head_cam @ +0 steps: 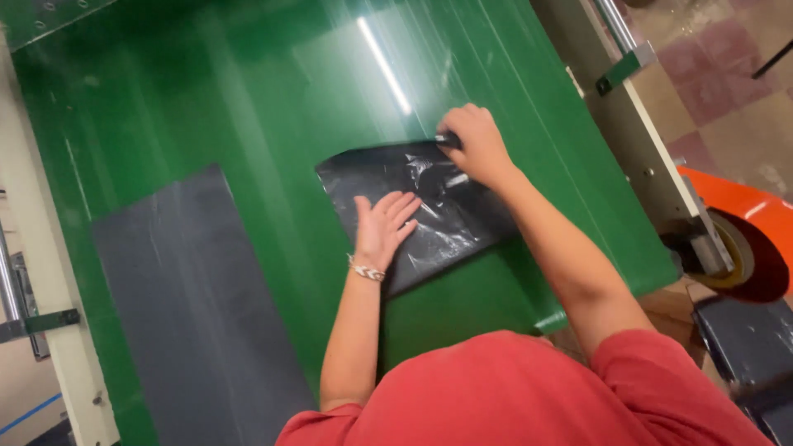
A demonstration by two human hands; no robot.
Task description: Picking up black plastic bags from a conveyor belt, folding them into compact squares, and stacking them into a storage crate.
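**A:** Head view, looking down. What do the hands have?

**B:** A black bag (429,211), shiny and crinkled, lying flat on the green surface (273,107). The left hand (382,225) rests on it palm down, fingers spread and straight, open and pressing the plastic near the bag's middle. There is a beaded bracelet (366,270) at that wrist.

**A:** And the right?

**B:** The right hand (477,146) sits at the bag's far edge, closed with the fingers curled over. It seems to pinch the top rim of the plastic, though the fingertips are hidden under the knuckles, so I cannot swear to the exact grip.

**A:** Where does the bag lie on the surface?

**B:** Right of centre, turned at a slant, its near corner pointing toward the person. Both forearms reach out over the surface from a red shirt (512,396) at the bottom of the picture.

**A:** Anything else on the green?

**B:** A grey sheet (194,314), long and dull, lies flat to the left, well apart from the bag. A bright streak of light reflects off the surface farther up.

**A:** Around the edges?

**B:** A pale frame (628,124) runs along the right side, with a roller (731,256) at its end beside an orange part (743,202). A cream rail (41,248) borders the left side. Tiled floor (727,74) shows at the upper right.
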